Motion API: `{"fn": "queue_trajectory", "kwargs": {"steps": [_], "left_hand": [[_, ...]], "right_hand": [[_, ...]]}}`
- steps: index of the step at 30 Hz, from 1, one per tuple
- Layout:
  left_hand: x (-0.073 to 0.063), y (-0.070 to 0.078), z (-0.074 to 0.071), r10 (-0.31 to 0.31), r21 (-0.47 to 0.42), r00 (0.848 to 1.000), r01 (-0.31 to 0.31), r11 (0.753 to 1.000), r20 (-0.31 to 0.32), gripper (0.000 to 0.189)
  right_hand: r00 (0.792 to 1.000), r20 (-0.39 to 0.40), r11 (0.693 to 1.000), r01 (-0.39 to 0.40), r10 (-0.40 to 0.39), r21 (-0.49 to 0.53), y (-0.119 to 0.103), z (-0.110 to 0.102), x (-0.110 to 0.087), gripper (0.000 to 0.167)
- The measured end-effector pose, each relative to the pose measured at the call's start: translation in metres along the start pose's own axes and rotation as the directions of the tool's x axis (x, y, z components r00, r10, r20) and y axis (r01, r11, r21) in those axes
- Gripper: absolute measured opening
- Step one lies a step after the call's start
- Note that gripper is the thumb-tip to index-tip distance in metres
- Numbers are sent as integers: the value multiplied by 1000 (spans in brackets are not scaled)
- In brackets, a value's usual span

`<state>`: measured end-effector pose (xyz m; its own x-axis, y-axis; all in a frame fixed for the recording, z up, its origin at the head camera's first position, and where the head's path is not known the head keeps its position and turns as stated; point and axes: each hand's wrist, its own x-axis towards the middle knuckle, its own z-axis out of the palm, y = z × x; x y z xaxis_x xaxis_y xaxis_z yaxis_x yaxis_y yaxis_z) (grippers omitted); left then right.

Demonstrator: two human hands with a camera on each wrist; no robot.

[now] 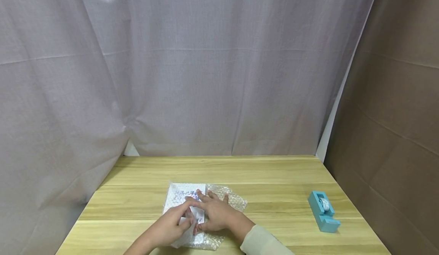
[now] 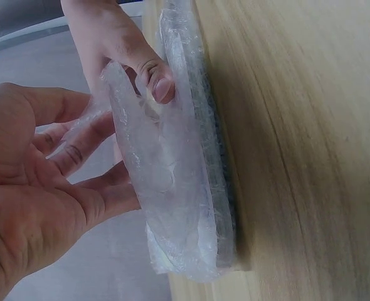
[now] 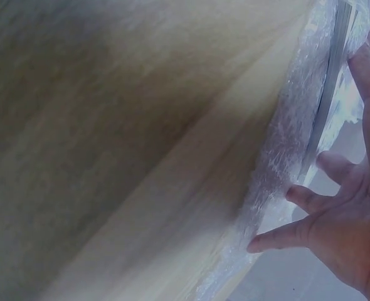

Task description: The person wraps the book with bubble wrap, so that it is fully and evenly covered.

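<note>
A flat book-like item with a white cover (image 1: 179, 199) and blue writing lies on sheet bubble wrap (image 1: 236, 200) near the table's front. My left hand (image 1: 171, 224) holds a loose flap of the wrap, which stands up over the near part of the cover. In the left wrist view this bubble wrap flap (image 2: 166, 163) bulges up between the fingers and the packet. My right hand (image 1: 219, 214) rests on the cover with its fingers spread, reaching across to the wrap on the right. From the right wrist, the item's layered edge (image 3: 328, 94) shows above the wrap.
A teal tape dispenser (image 1: 322, 211) with a roll in it stands near the right side of the wooden table (image 1: 274, 178). Grey curtains (image 1: 219, 76) hang behind and to the left, and a brown one (image 1: 387, 114) on the right.
</note>
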<state>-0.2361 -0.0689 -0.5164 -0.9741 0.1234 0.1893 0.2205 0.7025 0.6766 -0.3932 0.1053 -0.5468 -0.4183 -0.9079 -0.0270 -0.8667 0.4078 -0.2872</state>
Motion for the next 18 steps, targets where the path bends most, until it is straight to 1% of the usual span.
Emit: {"fn": "queue_trajectory", "kwargs": {"steps": [4,8,13,18], "left_hand": [[0,-1,2,10,-27,1000,-10,1000,16,42],[1,0,3,1,-45,1000,0,999,24,41],[1,1,3,-17,-9,999,17,1000,35,44],[1,1,4,15,13,999,-15,1000,41,47]], "right_hand": [[1000,10,1000,-6,6,-19,-2,1,-1,91],[1000,10,1000,-11,11,-26,-2,0,-1,87],[1000,8,1000,-5,6,-13,-1,0,-1,85],[1000,12,1000,-6,6,-4,0,0,-1,80]]}}
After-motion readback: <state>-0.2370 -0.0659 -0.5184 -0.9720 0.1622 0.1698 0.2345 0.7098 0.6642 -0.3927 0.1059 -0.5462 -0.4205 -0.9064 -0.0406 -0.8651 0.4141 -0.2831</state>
